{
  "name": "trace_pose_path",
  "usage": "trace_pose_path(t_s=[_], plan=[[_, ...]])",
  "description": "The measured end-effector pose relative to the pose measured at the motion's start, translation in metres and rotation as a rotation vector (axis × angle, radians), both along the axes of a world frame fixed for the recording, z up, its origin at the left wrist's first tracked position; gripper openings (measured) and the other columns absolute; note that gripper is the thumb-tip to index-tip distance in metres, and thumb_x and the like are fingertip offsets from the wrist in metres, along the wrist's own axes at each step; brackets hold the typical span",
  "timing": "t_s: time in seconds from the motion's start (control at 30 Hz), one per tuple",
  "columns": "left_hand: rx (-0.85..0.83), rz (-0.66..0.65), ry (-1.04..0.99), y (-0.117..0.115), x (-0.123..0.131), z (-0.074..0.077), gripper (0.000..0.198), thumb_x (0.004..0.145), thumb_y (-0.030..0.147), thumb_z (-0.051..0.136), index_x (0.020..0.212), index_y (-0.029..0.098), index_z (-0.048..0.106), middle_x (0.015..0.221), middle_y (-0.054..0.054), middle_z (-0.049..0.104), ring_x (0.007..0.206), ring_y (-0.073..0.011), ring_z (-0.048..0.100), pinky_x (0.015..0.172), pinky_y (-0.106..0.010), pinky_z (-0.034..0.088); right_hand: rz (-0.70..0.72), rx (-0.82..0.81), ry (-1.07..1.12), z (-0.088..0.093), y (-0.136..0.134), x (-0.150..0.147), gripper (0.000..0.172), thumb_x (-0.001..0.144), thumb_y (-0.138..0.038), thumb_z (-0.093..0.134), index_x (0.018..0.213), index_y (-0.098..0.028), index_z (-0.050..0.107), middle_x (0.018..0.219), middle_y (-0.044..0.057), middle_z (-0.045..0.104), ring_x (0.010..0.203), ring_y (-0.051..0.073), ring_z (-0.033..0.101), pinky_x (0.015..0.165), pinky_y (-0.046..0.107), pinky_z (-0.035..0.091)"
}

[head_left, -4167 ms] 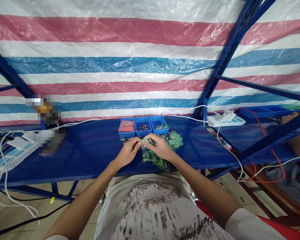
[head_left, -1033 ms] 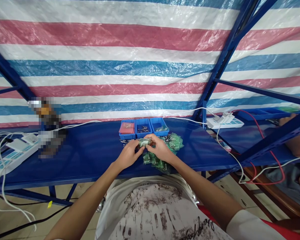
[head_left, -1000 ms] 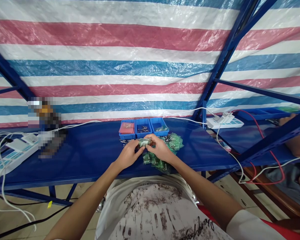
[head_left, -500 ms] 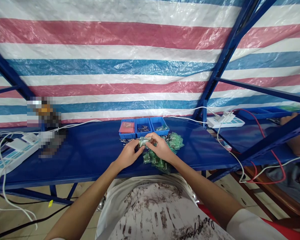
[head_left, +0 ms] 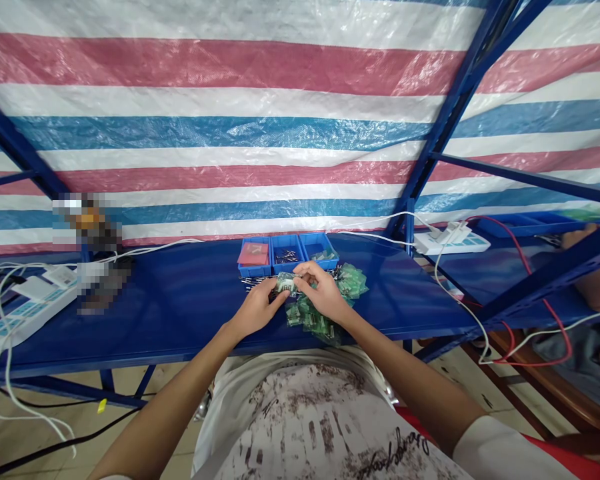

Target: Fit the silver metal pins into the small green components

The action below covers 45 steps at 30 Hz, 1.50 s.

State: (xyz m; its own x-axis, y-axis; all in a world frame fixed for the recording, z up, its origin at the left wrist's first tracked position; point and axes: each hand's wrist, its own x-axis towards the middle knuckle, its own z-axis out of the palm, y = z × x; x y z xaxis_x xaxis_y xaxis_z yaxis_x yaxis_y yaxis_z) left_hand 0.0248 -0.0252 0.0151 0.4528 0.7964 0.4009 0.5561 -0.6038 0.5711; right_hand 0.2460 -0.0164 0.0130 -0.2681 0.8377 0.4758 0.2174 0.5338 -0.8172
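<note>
Head view, seated at a blue metal shelf bench (head_left: 180, 313). Left hand (head_left: 254, 310) and right hand (head_left: 324, 295) meeting at bench centre, both pinched narrow around one small green circuit board in clear wrap (head_left: 285, 285), lifted just above the surface; left fingertips (head_left: 278, 298) at the board's 7 o'clock edge, right fingertips at its 3 o'clock edge, a two-sided hold probably meant to keep so small a piece steady and in view. Heap of similar small green circuit boards (head_left: 316, 319) directly under and beside the right hand, spreading toward 2 o'clock, within easy reach. Row of three small blue plastic trays (head_left: 286, 252) at 12 o'clock of the hands: left tray with a pink slab, middle with small dark metal parts, right with pale bits too small to identify. Loose thin metal pins (head_left: 253, 283) just in front of the trays. White power strips at 9 o'clock (head_left: 23, 307) and 2 o'clock (head_left: 453, 240), cables trailing. Striped red, white and blue plastic tarpaulin (head_left: 230, 120) behind. Another person's forearm (head_left: 597, 283) at far 3 o'clock.
</note>
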Motion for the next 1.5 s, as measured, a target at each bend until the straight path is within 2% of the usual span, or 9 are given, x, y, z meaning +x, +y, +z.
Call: trace_pose_path(t_s=[0.17,0.3,0.4,0.47,0.73,0.9,1.1,1.27,1.5], plan=[[0.079,0.015,0.011,0.0,-0.001,0.001,0.034,0.111,0.049,0.048,0.095,0.021,0.058,0.084,-0.003,0.059,0.076,-0.0203,0.055,0.069,-0.033,0.045,0.026,-0.01,0.064,-0.002,0.003,0.002,0.024,0.106,-0.049,0.057,0.116,-0.027,0.058,0.084,0.001,0.062,0.073,0.021,0.062,0.07,0.035,0.049],[0.209,-0.01,-0.055,-0.001,-0.001,0.002,0.026,0.112,0.041,0.048,0.11,0.022,0.066,0.12,-0.011,0.066,0.11,-0.026,0.062,0.093,-0.04,0.052,0.005,-0.012,0.108,-0.008,0.008,0.003,0.022,0.107,-0.048,0.056,0.113,-0.027,0.058,0.08,0.001,0.058,0.072,0.021,0.061,0.069,0.034,0.048],[0.307,-0.019,-0.063,-0.002,-0.001,0.002,0.024,0.11,0.038,0.054,0.105,0.022,0.072,0.147,-0.012,0.059,0.129,-0.0301,0.058,0.107,-0.048,0.049,-0.019,-0.022,0.146,-0.012,0.012,0.003,0.023,0.106,-0.049,0.057,0.111,-0.027,0.058,0.081,0.0,0.056,0.069,0.02,0.058,0.066,0.034,0.047],[0.34,-0.036,-0.054,-0.003,-0.001,0.003,0.021,0.109,0.035,0.057,0.107,0.023,0.075,0.155,-0.01,0.056,0.133,-0.0314,0.056,0.109,-0.05,0.048,-0.023,-0.031,0.155,-0.013,0.013,0.003,0.022,0.106,-0.048,0.058,0.112,-0.027,0.058,0.08,0.0,0.055,0.068,0.019,0.056,0.065,0.033,0.046],[0.348,-0.103,-0.086,-0.004,-0.002,0.002,0.029,0.108,0.03,0.059,0.135,0.027,0.068,0.145,-0.009,0.067,0.127,-0.0286,0.063,0.109,-0.051,0.05,-0.029,-0.079,0.14,-0.013,0.013,0.003,0.025,0.104,-0.05,0.059,0.108,-0.026,0.06,0.076,-0.001,0.054,0.064,0.019,0.056,0.062,0.032,0.047],[0.344,-0.094,-0.087,-0.003,-0.001,0.0,0.027,0.109,0.028,0.059,0.134,0.027,0.068,0.141,-0.01,0.068,0.127,-0.0281,0.063,0.107,-0.049,0.052,-0.036,-0.086,0.102,-0.01,0.01,0.002,0.029,0.105,-0.053,0.056,0.101,-0.026,0.064,0.075,0.0,0.057,0.064,0.019,0.056,0.061,0.032,0.046],[0.381,-0.116,-0.051,-0.001,-0.001,-0.003,0.02,0.107,0.028,0.062,0.124,0.028,0.074,0.141,-0.008,0.07,0.116,-0.028,0.066,0.096,-0.047,0.054,-0.088,-0.056,0.023,-0.004,0.004,0.003,0.036,0.107,-0.052,0.054,0.094,-0.023,0.07,0.067,-0.001,0.055,0.059,0.017,0.052,0.058,0.031,0.039],[0.374,-0.141,-0.083,-0.001,0.0,-0.005,0.025,0.108,0.026,0.061,0.129,0.029,0.073,0.14,-0.008,0.07,0.118,-0.0268,0.067,0.098,-0.046,0.055,-0.091,-0.091,0.025,-0.002,0.002,0.002,0.044,0.107,-0.058,0.052,0.088,-0.022,0.07,0.065,-0.001,0.059,0.062,0.019,0.06,0.061,0.03,0.044],[0.363,-0.077,-0.156,-0.001,0.0,-0.003,0.02,0.108,0.028,0.061,0.123,0.027,0.073,0.113,-0.008,0.074,0.105,-0.0249,0.068,0.09,-0.04,0.053,-0.101,-0.009,-0.031,0.003,-0.003,0.001,0.062,0.111,-0.058,0.042,0.06,-0.022,0.049,0.058,-0.001,0.051,0.055,0.015,0.049,0.062,0.03,0.04]])
